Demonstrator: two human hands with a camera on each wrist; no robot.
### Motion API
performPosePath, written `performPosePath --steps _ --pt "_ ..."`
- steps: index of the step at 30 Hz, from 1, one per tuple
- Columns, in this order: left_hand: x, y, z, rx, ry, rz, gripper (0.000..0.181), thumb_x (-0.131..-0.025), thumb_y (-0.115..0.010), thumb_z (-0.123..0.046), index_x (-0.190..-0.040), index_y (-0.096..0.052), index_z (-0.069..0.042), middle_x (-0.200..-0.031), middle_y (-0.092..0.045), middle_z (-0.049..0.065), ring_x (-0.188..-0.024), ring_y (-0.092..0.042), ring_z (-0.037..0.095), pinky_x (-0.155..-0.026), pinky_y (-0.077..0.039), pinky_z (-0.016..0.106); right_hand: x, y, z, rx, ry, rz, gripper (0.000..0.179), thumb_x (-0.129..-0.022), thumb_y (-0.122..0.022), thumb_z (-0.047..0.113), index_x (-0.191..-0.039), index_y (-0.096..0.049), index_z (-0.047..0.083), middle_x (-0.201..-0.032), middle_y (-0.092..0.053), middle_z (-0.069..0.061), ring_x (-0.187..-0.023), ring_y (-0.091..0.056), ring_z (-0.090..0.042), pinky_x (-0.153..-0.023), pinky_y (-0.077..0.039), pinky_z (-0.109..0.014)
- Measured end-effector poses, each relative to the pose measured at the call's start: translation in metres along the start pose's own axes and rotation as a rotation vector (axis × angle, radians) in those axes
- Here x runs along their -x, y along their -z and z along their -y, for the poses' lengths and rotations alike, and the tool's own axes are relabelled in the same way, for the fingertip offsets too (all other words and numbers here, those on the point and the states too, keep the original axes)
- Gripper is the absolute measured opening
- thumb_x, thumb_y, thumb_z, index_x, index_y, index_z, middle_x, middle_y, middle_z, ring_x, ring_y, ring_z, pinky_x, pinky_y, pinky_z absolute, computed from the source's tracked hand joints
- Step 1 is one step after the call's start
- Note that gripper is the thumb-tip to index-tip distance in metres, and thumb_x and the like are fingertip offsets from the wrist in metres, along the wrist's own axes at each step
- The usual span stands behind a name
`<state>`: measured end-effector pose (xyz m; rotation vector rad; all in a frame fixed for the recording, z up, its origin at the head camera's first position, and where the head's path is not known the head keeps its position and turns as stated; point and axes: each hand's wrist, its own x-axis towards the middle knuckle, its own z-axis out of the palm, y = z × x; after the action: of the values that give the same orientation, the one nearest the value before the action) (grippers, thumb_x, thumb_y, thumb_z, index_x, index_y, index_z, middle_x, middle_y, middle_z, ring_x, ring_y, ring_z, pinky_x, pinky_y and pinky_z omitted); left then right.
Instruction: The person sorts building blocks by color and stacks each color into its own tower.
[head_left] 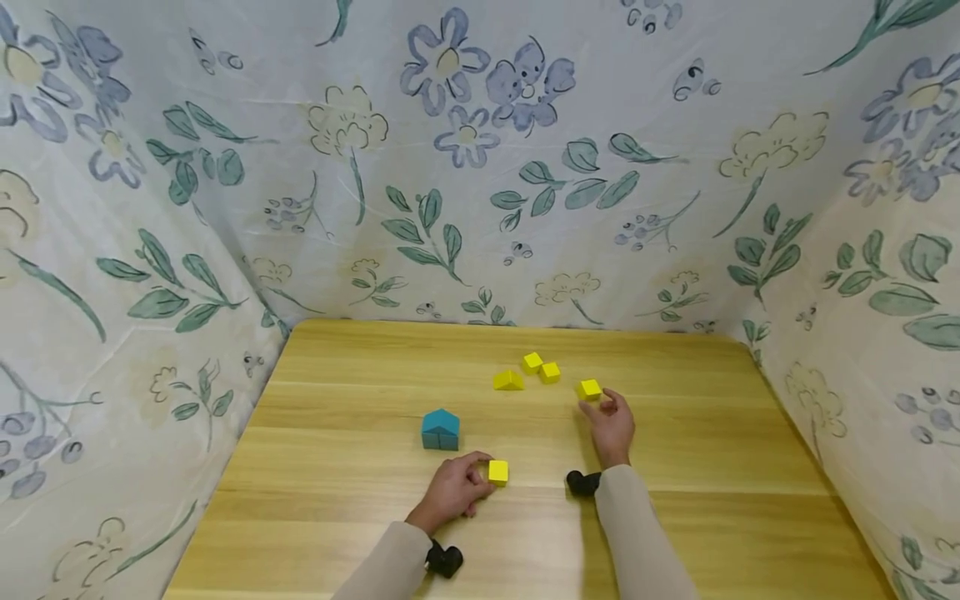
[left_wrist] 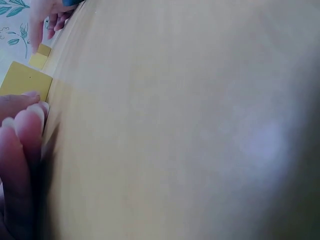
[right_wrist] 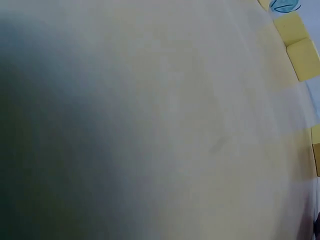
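Pale sleeves [head_left: 648,546]: pair, lower edge of my head view; black wrist camera [head_left: 444,560] at the left cuff.
Left hand [head_left: 452,490]: thumb and forefinger a narrow gap apart, pinching the left cube.
Left cube [head_left: 498,473]: yellow, at the left hand's fingertips, right of the blue blocks [head_left: 440,430] and nearer me; I cannot tell whether it bears on the surface [head_left: 337,492].
Right hand [head_left: 611,429]: fingers bent, thumb and forefinger parted about the right cube; whether they grip it I cannot tell.
Right cube [head_left: 590,390]: yellow, far part of the surface, right of two other yellow cubes [head_left: 551,372] and a yellow wedge [head_left: 508,381].
Weight: light, I judge; two fingertips should do.
Body: I expect stiff, no give under a pinch, hardly fragile.
Faces: flat, smooth-looking; I would allow for slip, and for twist if held by one corner.
Hold: opposite side faces, mid-height, thumb facing forefinger, underside left free.
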<state>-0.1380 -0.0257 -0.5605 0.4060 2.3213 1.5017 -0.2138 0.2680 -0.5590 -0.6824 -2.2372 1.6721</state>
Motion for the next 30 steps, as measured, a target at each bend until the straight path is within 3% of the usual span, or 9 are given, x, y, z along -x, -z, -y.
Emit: performPosePath --steps 15,30 --pt "-0.001 0.000 0.001 -0.013 -0.008 -0.005 0.039 -0.087 -0.072 -0.011 -0.124 -0.059 -0.007 -0.066 -0.058 -0.004 -0.039 -0.051 0.009 -0.039 -0.046 0.024 -0.018 -0.008 0.001 0.150 0.042 -0.055 0.049 -0.081 -0.078 0.019 -0.122 -0.061 -0.002 -0.096 -0.056 -0.014 -0.084 -0.049 -0.026 -0.072 -0.041 -0.034" --pt "0.001 0.001 -0.004 -0.012 -0.001 0.000 0.039 -0.088 -0.071 -0.011 -0.124 -0.059 -0.007 -0.066 -0.059 -0.003 -0.038 -0.050 0.008 -0.039 -0.045 0.024 -0.019 -0.010 -0.002 0.187 0.036 -0.064 0.046 -0.084 -0.073 0.021 -0.124 -0.062 0.001 -0.100 -0.058 -0.014 -0.091 -0.051 -0.029 -0.084 -0.041 -0.042"
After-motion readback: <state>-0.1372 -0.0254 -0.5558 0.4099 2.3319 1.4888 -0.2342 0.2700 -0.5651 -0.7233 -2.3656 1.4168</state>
